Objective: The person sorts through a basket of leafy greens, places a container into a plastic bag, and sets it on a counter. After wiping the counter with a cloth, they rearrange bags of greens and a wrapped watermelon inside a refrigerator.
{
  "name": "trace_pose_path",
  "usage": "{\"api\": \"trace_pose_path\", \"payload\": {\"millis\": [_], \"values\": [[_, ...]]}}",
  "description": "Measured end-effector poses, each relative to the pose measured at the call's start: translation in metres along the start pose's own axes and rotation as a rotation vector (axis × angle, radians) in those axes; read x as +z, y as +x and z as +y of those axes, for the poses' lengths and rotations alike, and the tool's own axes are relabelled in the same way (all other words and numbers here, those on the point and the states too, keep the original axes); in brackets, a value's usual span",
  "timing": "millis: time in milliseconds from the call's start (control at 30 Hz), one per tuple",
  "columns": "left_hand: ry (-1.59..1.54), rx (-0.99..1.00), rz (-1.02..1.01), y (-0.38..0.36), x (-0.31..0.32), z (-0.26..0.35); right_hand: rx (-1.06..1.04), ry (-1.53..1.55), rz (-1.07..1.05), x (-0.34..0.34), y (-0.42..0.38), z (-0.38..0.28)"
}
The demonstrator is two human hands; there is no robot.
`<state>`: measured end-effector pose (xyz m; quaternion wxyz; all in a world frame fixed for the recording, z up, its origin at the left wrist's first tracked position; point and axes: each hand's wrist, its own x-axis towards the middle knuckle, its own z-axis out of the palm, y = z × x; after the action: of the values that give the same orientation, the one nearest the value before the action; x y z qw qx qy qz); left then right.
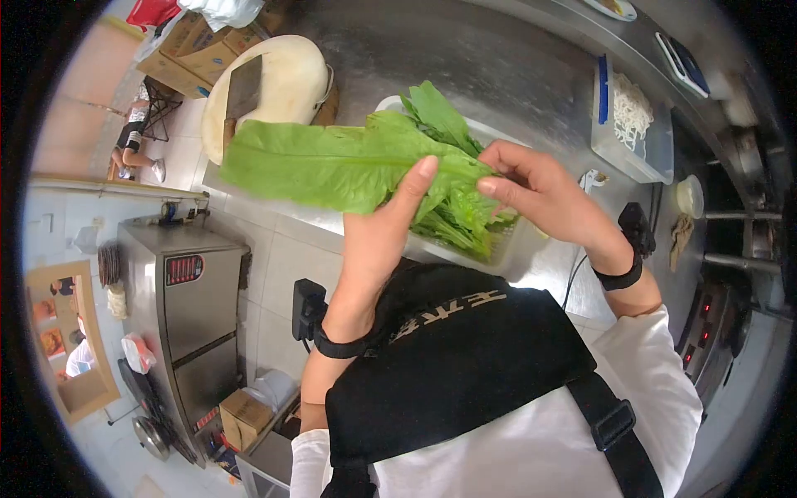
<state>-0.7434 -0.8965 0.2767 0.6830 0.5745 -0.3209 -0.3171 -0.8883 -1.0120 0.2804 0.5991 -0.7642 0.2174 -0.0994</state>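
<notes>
A long green leaf (311, 162) is stretched between my two hands above a pale tray (523, 249) of leafy greens (465, 220). My left hand (386, 224) supports the leaf from below, its thumb pressed on the upper side. At the leaf's narrow right end, my right hand (531, 187) pinches it between thumb and fingers. Part of the tray and the greens is hidden under the leaf and my hands.
A round chopping board (290, 83) with a cleaver (245, 87) lies at the upper left of the steel counter (374, 50). White noodles (631, 112) fill a plastic container (660, 158) at right. A steel cabinet (199, 290) stands lower left; a person (131, 141) is partly visible beyond.
</notes>
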Motion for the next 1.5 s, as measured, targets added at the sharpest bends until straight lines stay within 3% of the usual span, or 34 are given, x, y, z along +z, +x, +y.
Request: {"api": "trace_pose_path", "payload": {"millis": [100,200,267,333,500,667,833,933,1200,1300,1367,1500], "values": [[0.012,0.025,-0.026,0.0,0.001,-0.004,-0.029,0.011,0.023,0.001,0.006,0.0],[0.025,0.064,0.014,0.001,-0.001,-0.004,-0.028,0.049,-0.103,-0.003,0.011,0.002],[0.059,0.079,0.059,0.002,-0.005,-0.002,0.026,0.273,-0.187,-0.005,0.01,0.002],[-0.003,0.068,0.21,0.008,-0.011,-0.001,0.02,0.293,-0.182,-0.009,0.005,0.0],[-0.115,0.084,0.234,0.015,-0.025,0.001,0.02,0.312,-0.209,-0.017,-0.001,0.007],[-0.128,0.113,0.213,0.016,-0.023,0.004,0.058,0.597,-0.134,-0.011,-0.003,-0.001],[-0.156,0.102,0.208,0.012,-0.021,0.005,0.119,0.489,-0.184,-0.008,0.002,0.002],[-0.079,0.082,0.312,0.005,-0.027,0.006,0.123,0.462,-0.267,-0.013,0.006,-0.003],[-0.242,0.037,0.488,-0.043,-0.052,0.001,0.106,0.54,-0.499,0.01,0.021,-0.008],[-0.049,0.109,0.613,-0.075,-0.067,0.009,0.069,0.409,-0.509,0.048,0.016,-0.031],[-0.059,0.136,0.661,-0.099,-0.075,0.016,-0.086,0.055,-0.351,0.088,0.003,-0.046],[-0.092,0.171,0.721,-0.167,-0.114,0.023,-0.07,-0.245,-0.588,0.162,-0.014,-0.073]]}}
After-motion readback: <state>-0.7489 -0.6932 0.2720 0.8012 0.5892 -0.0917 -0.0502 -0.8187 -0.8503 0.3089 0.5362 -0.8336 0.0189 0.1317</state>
